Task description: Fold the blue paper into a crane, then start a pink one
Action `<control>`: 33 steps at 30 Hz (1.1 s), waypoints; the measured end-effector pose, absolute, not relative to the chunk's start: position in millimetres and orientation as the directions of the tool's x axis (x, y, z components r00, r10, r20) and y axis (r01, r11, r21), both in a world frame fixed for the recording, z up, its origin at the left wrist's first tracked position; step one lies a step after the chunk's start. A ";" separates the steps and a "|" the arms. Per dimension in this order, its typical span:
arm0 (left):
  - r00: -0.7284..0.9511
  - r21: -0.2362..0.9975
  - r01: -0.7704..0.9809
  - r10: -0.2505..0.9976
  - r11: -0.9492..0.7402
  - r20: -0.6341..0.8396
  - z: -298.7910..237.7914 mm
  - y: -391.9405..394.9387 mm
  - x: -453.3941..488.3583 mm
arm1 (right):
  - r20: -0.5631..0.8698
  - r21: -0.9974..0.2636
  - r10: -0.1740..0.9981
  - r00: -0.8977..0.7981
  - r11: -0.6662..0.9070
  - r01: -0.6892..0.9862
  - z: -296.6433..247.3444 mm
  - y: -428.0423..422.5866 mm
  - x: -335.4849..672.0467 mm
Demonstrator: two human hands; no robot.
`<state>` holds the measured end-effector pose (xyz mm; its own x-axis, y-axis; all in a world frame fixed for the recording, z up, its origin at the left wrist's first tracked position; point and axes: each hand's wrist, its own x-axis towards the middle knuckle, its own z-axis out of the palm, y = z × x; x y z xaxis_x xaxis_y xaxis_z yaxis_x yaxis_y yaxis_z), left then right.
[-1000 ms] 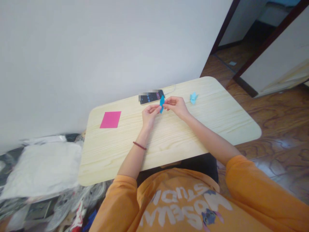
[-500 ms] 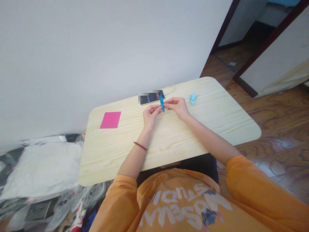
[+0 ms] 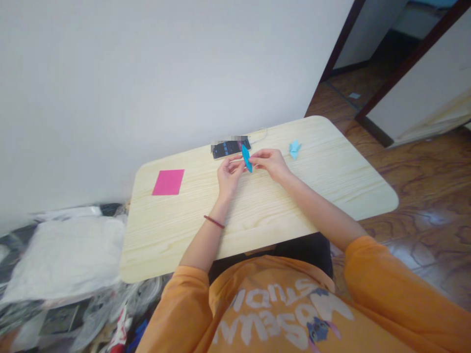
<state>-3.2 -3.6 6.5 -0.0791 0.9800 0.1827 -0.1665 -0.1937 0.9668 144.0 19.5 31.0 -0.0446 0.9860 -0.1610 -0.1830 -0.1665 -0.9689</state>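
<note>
Between my two hands, just above the table (image 3: 206, 215), is a narrow piece of folded blue paper (image 3: 247, 158), tilted with its top to the left. My left hand (image 3: 230, 172) pinches it from the left side, fingers curled. From the right, my right hand (image 3: 270, 163) grips it between thumb and fingertips. The fingertips partly cover the paper's middle. A light blue folded paper figure (image 3: 295, 149) lies to the right of my right hand. Over to the left lies a flat pink paper square (image 3: 168, 182).
Behind my hands a phone (image 3: 228, 149) with a lit screen lies at the table's back edge, a white cable (image 3: 260, 138) running from it. A white wall (image 3: 165, 78) borders the table's back. Plastic-wrapped bags (image 3: 69, 255) sit at the lower left.
The folded blue paper has turned slightly, its top tipping left and its lower end moving right, and more of its face shows. Both hands stay nearly in place.
</note>
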 end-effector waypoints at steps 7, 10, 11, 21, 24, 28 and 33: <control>-0.108 0.975 -0.119 0.978 -0.188 0.176 3.7 -2.0 -4.8 | -0.136 -0.975 0.989 -0.061 -0.145 -0.171 31.0 17.2 141.6; -0.127 0.976 -0.102 0.976 -0.192 0.178 3.2 -1.6 -4.2 | -0.133 -0.975 0.989 -0.066 -0.143 -0.172 30.5 17.3 141.5; -0.133 0.977 -0.101 0.975 -0.190 0.176 3.4 -1.6 -4.0 | -0.131 -0.976 0.989 -0.069 -0.141 -0.167 30.3 17.3 141.6; -0.141 0.973 -0.160 0.980 -0.165 0.143 0.5 0.4 -4.1 | 0.058 -0.998 0.991 -0.120 0.056 -0.015 32.3 17.4 140.7; -0.136 0.970 -0.176 0.980 -0.166 0.143 2.0 -0.1 -3.4 | 0.176 -0.979 0.977 -0.124 0.187 0.083 31.0 16.3 139.5; -0.130 0.967 -0.204 0.983 -0.151 0.126 2.8 -0.3 -2.2 | 0.282 -0.935 0.954 -0.098 0.296 0.194 30.7 11.5 138.4; -0.154 0.965 -0.209 0.980 -0.158 0.127 -0.3 0.5 -1.7 | 0.280 -0.933 0.958 -0.056 0.286 0.221 33.1 8.1 138.4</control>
<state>-1.7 0.5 -0.3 -0.1540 0.9799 0.1267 -0.2090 -0.1576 0.9651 138.4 8.1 33.1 -0.0560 0.9583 0.2803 0.2209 0.2857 -0.9325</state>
